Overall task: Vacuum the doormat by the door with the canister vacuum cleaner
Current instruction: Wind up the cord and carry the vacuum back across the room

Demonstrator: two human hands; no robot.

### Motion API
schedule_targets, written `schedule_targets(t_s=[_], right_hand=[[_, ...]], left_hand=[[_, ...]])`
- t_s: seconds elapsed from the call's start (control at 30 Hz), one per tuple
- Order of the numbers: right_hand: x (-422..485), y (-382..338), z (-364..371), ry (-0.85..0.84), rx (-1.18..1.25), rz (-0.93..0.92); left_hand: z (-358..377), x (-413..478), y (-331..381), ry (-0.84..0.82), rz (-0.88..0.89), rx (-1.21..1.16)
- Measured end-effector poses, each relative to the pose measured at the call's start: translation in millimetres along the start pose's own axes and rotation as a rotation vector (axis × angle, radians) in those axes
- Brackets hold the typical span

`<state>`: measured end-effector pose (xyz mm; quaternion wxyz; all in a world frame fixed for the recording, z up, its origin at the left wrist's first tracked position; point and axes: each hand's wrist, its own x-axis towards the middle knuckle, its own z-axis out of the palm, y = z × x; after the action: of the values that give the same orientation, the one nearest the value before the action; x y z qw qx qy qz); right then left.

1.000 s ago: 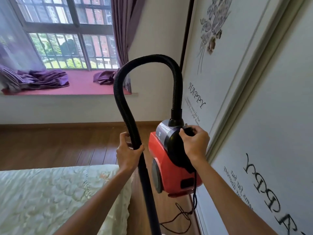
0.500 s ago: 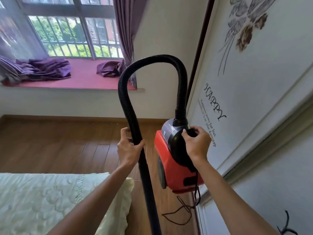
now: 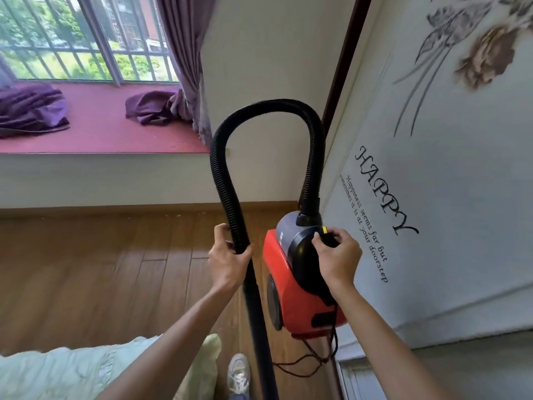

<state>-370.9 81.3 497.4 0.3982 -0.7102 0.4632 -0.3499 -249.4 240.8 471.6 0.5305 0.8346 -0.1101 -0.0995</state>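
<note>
**Red vacuum cleaner (image 3: 291,287) held beside the wall**

The right hand (image 3: 337,261) curls round the black handle (image 3: 328,239) on top of the vacuum cleaner, holding it over the wood floor (image 3: 86,269), close to the printed wall (image 3: 432,212). The left hand (image 3: 227,261) grips the black hose (image 3: 223,180), which arches up from the body. A cord (image 3: 302,368) dangles below.

Bright daylight from the barred window (image 3: 86,39) at upper left fills the room, and the greenery outside is slightly washed out. The wooden floor (image 3: 86,269) carries a soft sheen, and the wall (image 3: 115,180) below the window lies in mild shade. A small highlight sits on the dark cover of the canister vacuum cleaner (image 3: 294,293). Wide-angle distortion tilts the dark vertical trim (image 3: 343,67) and fans the window bars. Detail is slightly soft throughout, and the shoe (image 3: 238,373) at the bottom edge is blurred.
</note>
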Motion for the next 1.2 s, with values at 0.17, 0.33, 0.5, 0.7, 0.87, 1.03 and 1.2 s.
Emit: schedule_targets(t_s=[0.17, 0.33, 0.5, 0.7, 0.87, 1.03, 1.2], right_hand=[[37.6, 16.4, 48.4, 0.065, -0.034, 0.073], [66.7, 36.2, 85.1, 0.080, -0.055, 0.121], [90.5, 65.2, 117.2, 0.059, -0.103, 0.153], [118.2, 108.7, 157.4, 0.041, -0.130, 0.194], [150.9, 146.1, 192.6, 0.024, -0.126, 0.224], [189.5, 195.3, 235.0, -0.010, -0.103, 0.239], [221.3, 249.7, 279.0, -0.050, -0.075, 0.235]], left_hand=[[18.6, 68.6, -17.1, -0.065, -0.026, 0.040], [40.7, 118.2, -36.3, -0.105, -0.064, 0.071], [69.5, 154.8, -62.3, -0.123, -0.096, 0.096], [104.8, 188.0, -93.3, -0.136, -0.139, 0.127], [142.6, 211.5, -121.9, -0.147, -0.185, 0.152], [189.4, 236.9, -157.2, -0.135, -0.237, 0.159], [242.0, 266.7, -195.9, -0.106, -0.300, 0.128]])
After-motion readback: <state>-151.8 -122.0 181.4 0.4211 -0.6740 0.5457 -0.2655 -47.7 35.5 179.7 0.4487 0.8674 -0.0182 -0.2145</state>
